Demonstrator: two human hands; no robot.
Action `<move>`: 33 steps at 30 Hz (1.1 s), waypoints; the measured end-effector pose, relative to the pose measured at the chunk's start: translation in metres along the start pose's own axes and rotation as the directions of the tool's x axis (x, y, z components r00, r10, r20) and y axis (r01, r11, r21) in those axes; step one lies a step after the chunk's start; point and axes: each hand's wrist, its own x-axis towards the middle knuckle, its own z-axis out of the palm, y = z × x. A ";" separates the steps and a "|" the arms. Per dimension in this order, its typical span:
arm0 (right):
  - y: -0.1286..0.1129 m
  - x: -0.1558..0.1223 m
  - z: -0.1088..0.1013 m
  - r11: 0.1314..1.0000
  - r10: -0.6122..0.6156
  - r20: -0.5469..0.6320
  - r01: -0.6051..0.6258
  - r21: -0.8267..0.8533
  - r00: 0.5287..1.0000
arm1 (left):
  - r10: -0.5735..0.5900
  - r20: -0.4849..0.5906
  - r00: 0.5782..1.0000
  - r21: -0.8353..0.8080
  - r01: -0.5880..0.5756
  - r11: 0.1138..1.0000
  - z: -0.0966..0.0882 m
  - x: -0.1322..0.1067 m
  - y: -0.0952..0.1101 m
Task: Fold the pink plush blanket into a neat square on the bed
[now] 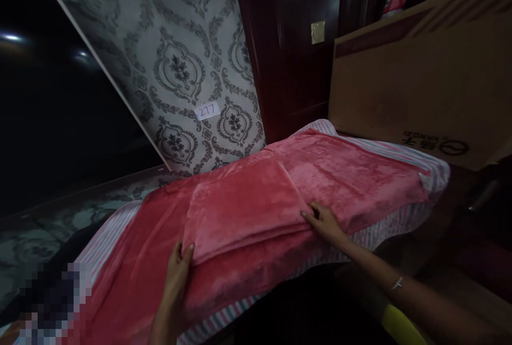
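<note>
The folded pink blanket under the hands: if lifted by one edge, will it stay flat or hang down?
The folded pink blanket looks plush and soft, so it would probably sag and unfold. Gripped at both ends, where the left hand and right hand rest, it likely holds together.

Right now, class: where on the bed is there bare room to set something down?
Free: the pink blanket right of the folded cloth, up to the cardboard box. Crowded: the near edge, where the left hand and right hand press the cloth.
</note>
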 end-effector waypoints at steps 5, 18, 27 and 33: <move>0.010 0.012 -0.021 0.998 -0.051 -0.018 0.050 -0.027 0.999 | 0.106 -0.065 0.992 0.126 -0.097 0.987 -0.009 0.012 -0.006; -0.093 0.129 0.083 0.734 0.062 0.419 0.243 -0.634 0.906 | 0.300 0.465 0.833 0.751 -0.550 0.365 0.119 0.061 0.123; -0.025 0.111 0.105 0.669 0.027 0.413 0.291 -0.684 0.910 | 0.244 0.456 0.856 0.781 -0.517 0.352 0.132 0.077 0.055; -0.023 0.113 0.106 0.662 0.012 0.410 0.300 -0.687 0.912 | 0.242 0.452 0.858 0.777 -0.512 0.365 0.135 0.079 0.056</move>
